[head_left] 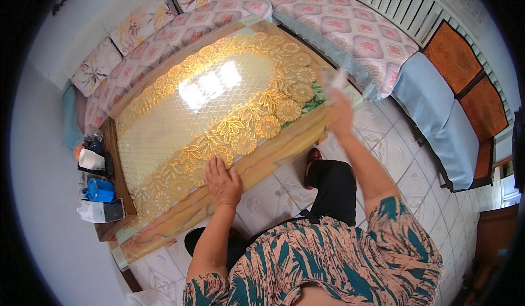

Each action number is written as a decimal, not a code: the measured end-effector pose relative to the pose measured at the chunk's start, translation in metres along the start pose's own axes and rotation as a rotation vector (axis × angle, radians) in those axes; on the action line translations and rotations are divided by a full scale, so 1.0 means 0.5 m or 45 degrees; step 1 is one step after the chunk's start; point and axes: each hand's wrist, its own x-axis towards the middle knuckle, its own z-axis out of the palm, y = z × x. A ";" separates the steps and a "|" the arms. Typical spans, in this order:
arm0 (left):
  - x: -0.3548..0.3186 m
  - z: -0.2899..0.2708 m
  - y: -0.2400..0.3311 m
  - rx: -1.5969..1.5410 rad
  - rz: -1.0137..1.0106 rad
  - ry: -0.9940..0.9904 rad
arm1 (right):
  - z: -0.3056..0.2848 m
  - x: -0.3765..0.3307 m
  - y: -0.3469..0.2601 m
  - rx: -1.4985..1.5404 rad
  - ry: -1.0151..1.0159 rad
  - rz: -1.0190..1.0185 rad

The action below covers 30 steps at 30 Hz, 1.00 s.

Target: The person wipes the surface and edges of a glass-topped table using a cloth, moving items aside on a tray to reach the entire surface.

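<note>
My left hand (223, 181) lies flat, fingers stretched out, near the close edge of a low table. A gold lace-patterned cover (235, 136) with flowers and leaves spreads over the tabletop, shining with reflected window light. At the table's right end, my right hand (340, 112) is blurred by motion. A white thing (335, 78) is at its fingers, too smeared to tell whether it is cloth or paper. Marbled tan table edging (257, 169) runs below the left hand.
A wooden tray (121, 180) at the table's left end bears a blue mug (100, 190), a white cup (91, 159), a phone (114, 210) and white tissue (91, 211). Sofas with a pink patterned cover (339, 27) line the far side. A blue-covered seat (432, 115) stands right, above tiled floor (394, 142).
</note>
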 end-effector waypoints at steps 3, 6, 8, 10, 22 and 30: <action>0.006 0.004 0.005 -0.013 0.032 -0.033 | 0.125 -0.077 -0.196 0.266 -0.396 -0.184; 0.001 -0.006 -0.004 -0.008 -0.020 -0.062 | 0.166 -0.167 -0.360 0.261 -0.719 -0.553; 0.003 -0.008 -0.001 -0.023 0.001 -0.067 | 0.182 -0.167 -0.360 0.195 -0.673 -0.613; 0.002 -0.011 -0.002 -0.021 0.002 -0.061 | 0.188 -0.138 -0.328 0.155 -0.754 -0.523; 0.001 -0.020 0.015 0.027 -0.019 -0.049 | -0.045 0.065 0.201 -0.789 -0.489 0.567; 0.004 -0.013 0.004 0.018 0.005 -0.059 | 0.138 0.010 -0.125 0.188 -0.398 -0.298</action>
